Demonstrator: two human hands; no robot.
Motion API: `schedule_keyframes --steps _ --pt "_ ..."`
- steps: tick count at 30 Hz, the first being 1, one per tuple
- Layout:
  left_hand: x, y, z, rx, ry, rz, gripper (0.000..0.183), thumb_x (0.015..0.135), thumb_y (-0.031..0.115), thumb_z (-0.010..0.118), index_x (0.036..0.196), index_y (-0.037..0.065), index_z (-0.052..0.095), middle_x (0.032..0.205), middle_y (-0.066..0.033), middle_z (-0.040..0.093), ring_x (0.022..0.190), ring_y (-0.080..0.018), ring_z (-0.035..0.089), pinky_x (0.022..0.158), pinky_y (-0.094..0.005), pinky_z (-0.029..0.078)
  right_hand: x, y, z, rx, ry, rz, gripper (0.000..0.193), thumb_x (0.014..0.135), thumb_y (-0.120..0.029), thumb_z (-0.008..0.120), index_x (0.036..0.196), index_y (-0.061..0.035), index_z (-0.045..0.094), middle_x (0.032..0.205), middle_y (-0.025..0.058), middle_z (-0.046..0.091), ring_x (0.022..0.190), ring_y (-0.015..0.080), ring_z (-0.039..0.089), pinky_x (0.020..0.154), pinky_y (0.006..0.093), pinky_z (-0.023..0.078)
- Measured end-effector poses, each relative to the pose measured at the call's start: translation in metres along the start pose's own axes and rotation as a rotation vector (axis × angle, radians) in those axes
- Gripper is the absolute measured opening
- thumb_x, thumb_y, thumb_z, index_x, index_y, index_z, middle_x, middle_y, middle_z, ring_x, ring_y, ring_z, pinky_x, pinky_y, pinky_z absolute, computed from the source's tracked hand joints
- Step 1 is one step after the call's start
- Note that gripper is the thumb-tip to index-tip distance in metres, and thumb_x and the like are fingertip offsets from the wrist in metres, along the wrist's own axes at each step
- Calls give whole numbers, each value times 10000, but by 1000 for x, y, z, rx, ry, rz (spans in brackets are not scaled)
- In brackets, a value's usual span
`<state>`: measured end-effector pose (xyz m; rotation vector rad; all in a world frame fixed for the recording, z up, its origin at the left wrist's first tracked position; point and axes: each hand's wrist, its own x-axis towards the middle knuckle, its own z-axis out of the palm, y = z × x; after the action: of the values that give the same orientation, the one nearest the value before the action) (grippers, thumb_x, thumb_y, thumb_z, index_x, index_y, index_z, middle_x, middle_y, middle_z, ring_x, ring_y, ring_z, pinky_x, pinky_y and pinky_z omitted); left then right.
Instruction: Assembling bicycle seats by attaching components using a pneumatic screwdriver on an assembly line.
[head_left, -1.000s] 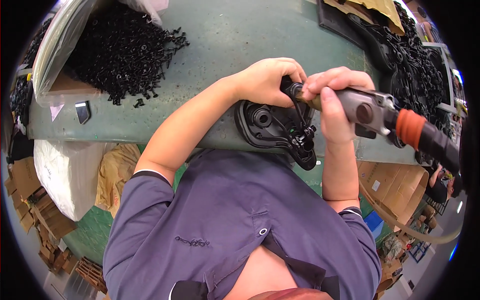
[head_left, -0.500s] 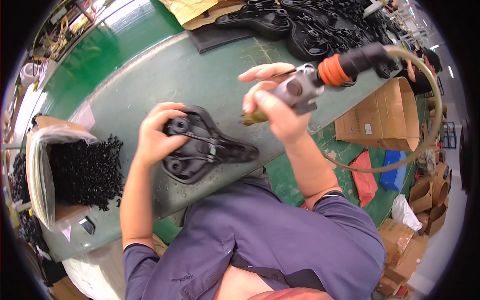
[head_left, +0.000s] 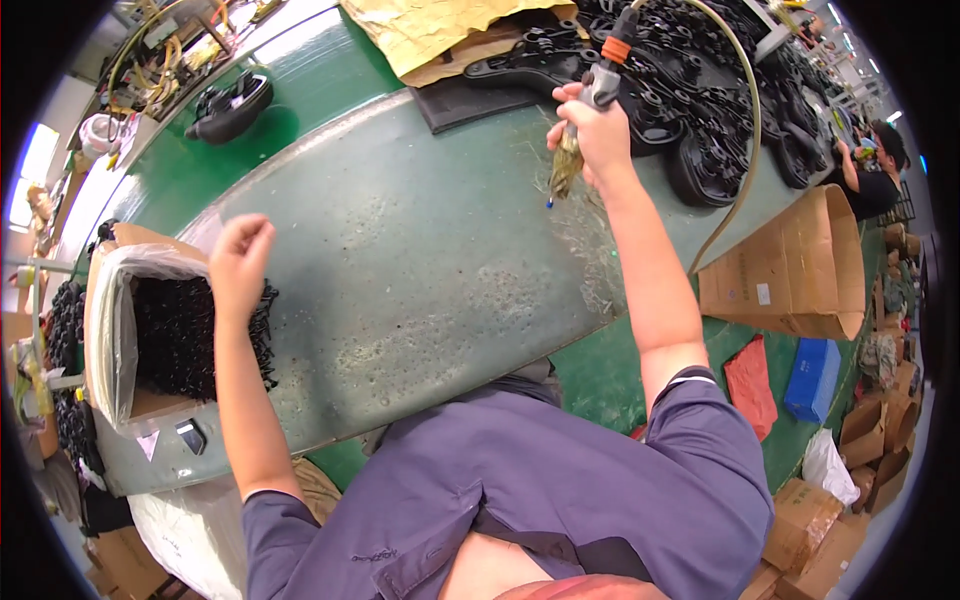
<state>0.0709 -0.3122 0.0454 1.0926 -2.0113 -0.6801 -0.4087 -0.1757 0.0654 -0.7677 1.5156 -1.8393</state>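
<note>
My right hand (head_left: 600, 135) is wrapped around a grey air-powered screwdriver (head_left: 602, 85) with an orange ring and a hose at its top. Its lower end, wrapped in something yellowish, points down over the table with a small blue tip. My left hand (head_left: 240, 260) hangs beside the open box of black parts, its fingers curled in and nothing visible in them. A black bicycle saddle (head_left: 232, 108) lies underside up on the shiny green strip beyond the table. The small black parts (head_left: 175, 335) spill from their plastic-lined box (head_left: 110, 350) toward my left forearm.
Many black saddles (head_left: 690, 60) are heaped at the far right of the green table (head_left: 430, 250), next to yellow paper (head_left: 440, 35). A tall carton (head_left: 780, 270) stands to the right, with a blue box (head_left: 812, 380) on the floor. Another person (head_left: 878, 175) sits beyond.
The saddle has left my left hand and now lies on the far green strip. My left hand has moved left to the parts box. My right hand has lifted the screwdriver away, toward the saddle heap.
</note>
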Motion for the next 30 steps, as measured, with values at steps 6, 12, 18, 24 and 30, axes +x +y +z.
schedule_keyframes --steps 6,12,18,24,30 --pt "-118 8 -42 304 -51 -206 130 901 59 769 984 -12 698 866 -91 643 719 -178 617 686 -294 503 94 28 34 130 -64 53 318 865 -31 663 1162 -32 551 899 130 644 627 284 714 565 445 616" --pt "-186 -23 -65 631 38 -313 293 890 149 786 1129 13 684 1063 -166 663 948 -368 673 843 -435 553 82 46 64 124 -78 158 141 887 -46 640 1007 -57 568 869 103 618 619 276 691 565 436 597" --pt "-181 -39 -51 588 68 -242 161 907 108 753 1027 17 696 1043 -160 666 963 -405 673 834 -466 560 -74 35 55 1 -430 287 280 832 22 581 1112 11 592 1168 193 678 566 243 664 541 385 524" --pt "-170 -42 -45 632 75 -208 98 897 92 760 967 35 720 987 -127 675 917 -377 684 807 -456 565 -182 6 30 -111 -815 456 330 767 66 598 1089 -8 600 1041 168 720 650 176 690 605 314 539" --pt "-159 -34 -41 672 119 0 111 891 70 755 938 6 677 982 -154 654 917 -380 660 814 -462 557 -210 -32 2 -291 -837 443 357 742 25 657 1096 -15 637 1150 187 734 687 79 661 616 255 512"
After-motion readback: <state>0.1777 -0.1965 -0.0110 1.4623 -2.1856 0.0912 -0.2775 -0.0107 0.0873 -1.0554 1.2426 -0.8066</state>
